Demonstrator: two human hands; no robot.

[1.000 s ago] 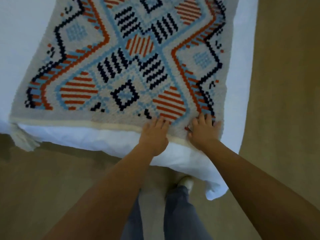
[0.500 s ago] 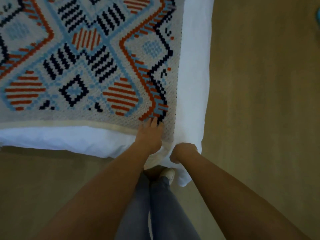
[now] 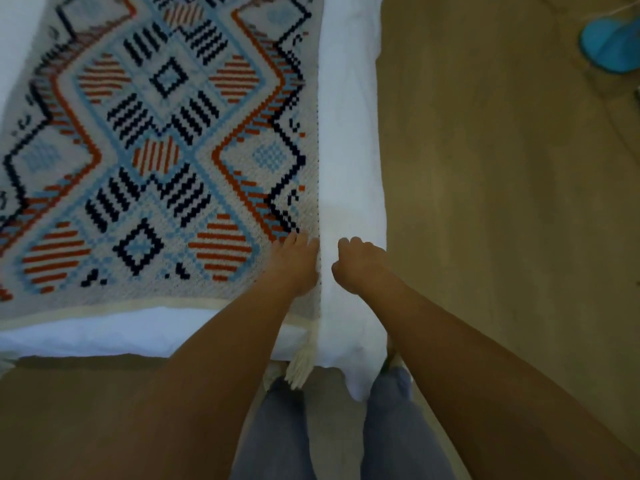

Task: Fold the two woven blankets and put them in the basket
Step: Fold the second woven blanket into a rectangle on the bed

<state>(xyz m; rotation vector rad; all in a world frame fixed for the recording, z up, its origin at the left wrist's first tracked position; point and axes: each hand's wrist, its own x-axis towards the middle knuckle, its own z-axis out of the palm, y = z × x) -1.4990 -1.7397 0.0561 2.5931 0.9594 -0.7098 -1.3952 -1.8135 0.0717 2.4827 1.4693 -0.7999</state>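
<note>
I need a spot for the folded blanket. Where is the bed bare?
A bare white strip of the bed runs between the woven blanket and the floor; the right hand rests on it. The blanket covers the rest.

The woven blanket point(image 3: 166, 161) is cut off at the top and left edges; a blue object point(image 3: 611, 45) is clipped at the right edge, unidentifiable.

A bare strip of white sheet point(image 3: 349, 140) runs along the right edge of the patterned woven blanket point(image 3: 166, 161), open along its length; the loosely curled right hand point(image 3: 360, 263) sits on that strip, the left hand point(image 3: 296, 263) on the blanket's corner; right of the bed, tan floor point(image 3: 485, 202) lies open, save a blue object point(image 3: 609, 46) far off.
</note>
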